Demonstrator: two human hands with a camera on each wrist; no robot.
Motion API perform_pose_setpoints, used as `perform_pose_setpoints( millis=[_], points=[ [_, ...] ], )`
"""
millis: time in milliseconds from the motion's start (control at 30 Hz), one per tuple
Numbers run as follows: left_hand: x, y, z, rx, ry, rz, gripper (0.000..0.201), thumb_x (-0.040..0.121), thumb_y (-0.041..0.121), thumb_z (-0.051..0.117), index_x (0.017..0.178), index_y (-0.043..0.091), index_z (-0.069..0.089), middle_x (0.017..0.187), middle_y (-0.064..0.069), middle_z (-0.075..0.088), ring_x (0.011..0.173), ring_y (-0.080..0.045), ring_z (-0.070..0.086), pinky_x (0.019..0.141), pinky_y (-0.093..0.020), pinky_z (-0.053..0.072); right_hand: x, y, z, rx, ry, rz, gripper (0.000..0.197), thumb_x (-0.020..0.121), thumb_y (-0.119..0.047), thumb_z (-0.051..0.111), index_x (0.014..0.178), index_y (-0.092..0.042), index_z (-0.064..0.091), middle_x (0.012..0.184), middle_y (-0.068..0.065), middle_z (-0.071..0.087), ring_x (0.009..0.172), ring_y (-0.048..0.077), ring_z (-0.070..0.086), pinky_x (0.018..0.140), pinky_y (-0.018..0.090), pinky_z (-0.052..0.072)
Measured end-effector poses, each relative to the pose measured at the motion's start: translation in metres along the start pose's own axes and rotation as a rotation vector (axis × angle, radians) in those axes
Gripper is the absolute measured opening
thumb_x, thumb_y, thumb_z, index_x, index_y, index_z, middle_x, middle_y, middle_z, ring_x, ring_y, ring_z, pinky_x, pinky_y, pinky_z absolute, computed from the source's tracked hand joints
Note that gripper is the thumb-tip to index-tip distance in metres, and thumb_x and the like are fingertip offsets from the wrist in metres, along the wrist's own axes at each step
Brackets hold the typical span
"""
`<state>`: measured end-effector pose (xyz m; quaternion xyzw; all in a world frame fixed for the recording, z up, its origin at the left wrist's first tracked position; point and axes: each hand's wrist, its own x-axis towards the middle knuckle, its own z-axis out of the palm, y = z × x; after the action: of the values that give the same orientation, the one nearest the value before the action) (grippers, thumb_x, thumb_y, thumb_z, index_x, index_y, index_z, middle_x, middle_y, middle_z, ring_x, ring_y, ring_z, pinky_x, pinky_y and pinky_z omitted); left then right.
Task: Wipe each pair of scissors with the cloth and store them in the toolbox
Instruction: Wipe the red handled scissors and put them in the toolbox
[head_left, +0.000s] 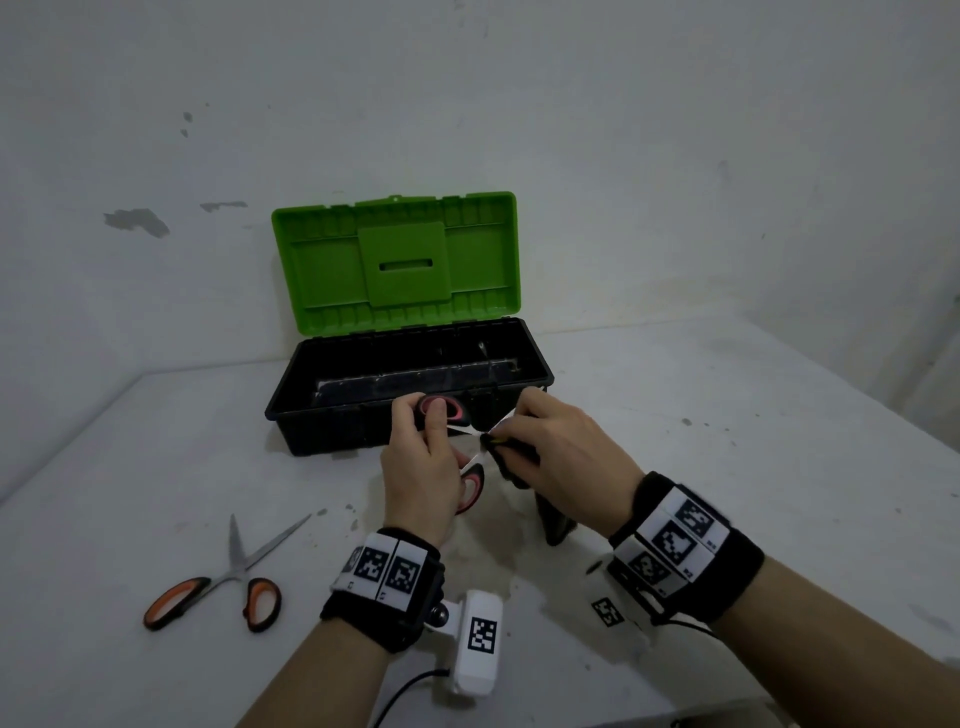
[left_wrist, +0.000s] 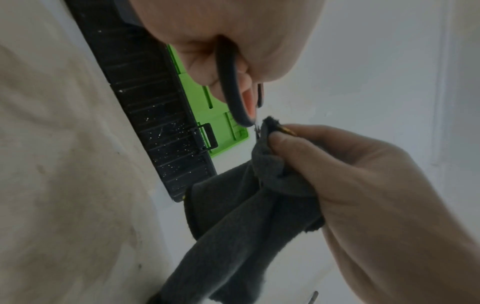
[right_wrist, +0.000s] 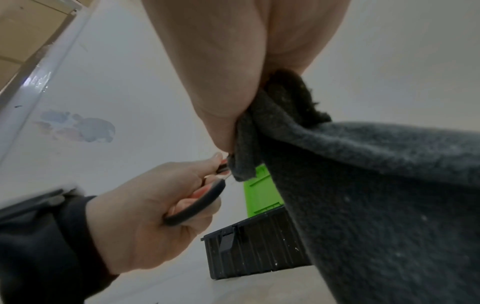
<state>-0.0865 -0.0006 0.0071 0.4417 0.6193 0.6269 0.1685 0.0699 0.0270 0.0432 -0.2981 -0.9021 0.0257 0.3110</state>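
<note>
Left hand (head_left: 421, 462) grips the red-handled scissors (head_left: 470, 486); right hand (head_left: 561, 457) pinches the dark cloth (left_wrist: 246, 216) round their blades.

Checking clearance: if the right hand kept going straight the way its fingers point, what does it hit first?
Probably the scissors: the right hand points left with the cloth pinched at the blades, and the left hand is right behind. Depth is unclear, so it is a rough call.

Head view looks forward and down from above at the open toolbox (head_left: 410, 387) against the wall, both hands just in front of it. Left wrist view sits close under the left hand (left_wrist: 233, 41), facing along it to the toolbox's front wall and green lid. Right wrist view looks up from low beside the toolbox; all three share its front.
</note>
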Motion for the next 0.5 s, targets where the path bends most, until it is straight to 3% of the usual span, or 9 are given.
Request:
perform_pose_setpoints(
  millis=[100, 267, 400, 500],
  points=[
    [0.000, 0.006, 0.002, 0.002, -0.004, 0.049, 0.014, 0.105, 0.035, 0.043, 0.108, 0.023, 0.050, 0.066, -0.004, 0.065, 0.048, -0.007, 0.061, 0.051, -0.035, 0.052, 0.001, -0.005, 0.004, 0.011, 0.027, -0.005, 0.018, 0.090, -0.017, 0.062, 0.098, -0.006, 0.073, 0.088, 0.008, 0.054, 0.065, 0.024, 0.057, 0.057, 0.033, 0.049],
    [0.007, 0.008, -0.005, 0.011, 0.046, 0.068, 0.019, 0.105, 0.031, 0.043, 0.109, 0.015, 0.052, 0.068, -0.006, 0.066, 0.051, -0.003, 0.063, 0.047, -0.015, 0.045, -0.006, -0.002, 0.004, 0.010, 0.018, -0.015, 0.021, 0.090, -0.020, 0.060, 0.097, -0.007, 0.074, 0.085, 0.009, 0.054, 0.063, 0.026, 0.056, 0.053, 0.039, 0.051],
    [0.005, 0.008, -0.004, 0.007, 0.030, 0.074, 0.018, 0.106, 0.032, 0.043, 0.109, 0.016, 0.052, 0.065, -0.004, 0.064, 0.049, -0.003, 0.061, 0.048, -0.018, 0.045, -0.005, -0.005, 0.004, 0.055, 0.145, 0.001, 0.019, 0.089, -0.016, 0.065, 0.104, -0.006, 0.072, 0.089, 0.008, 0.059, 0.069, 0.024, 0.060, 0.058, 0.034, 0.053],
    [0.001, 0.011, 0.000, -0.006, 0.016, 0.098, 0.016, 0.105, 0.031, 0.043, 0.108, 0.018, 0.051, 0.064, -0.002, 0.062, 0.050, -0.004, 0.062, 0.048, -0.019, 0.046, -0.004, -0.010, 0.014, 0.047, 0.142, -0.009, 0.013, 0.088, -0.012, 0.066, 0.097, -0.004, 0.071, 0.087, 0.008, 0.058, 0.068, 0.024, 0.059, 0.058, 0.036, 0.053]
  ],
)
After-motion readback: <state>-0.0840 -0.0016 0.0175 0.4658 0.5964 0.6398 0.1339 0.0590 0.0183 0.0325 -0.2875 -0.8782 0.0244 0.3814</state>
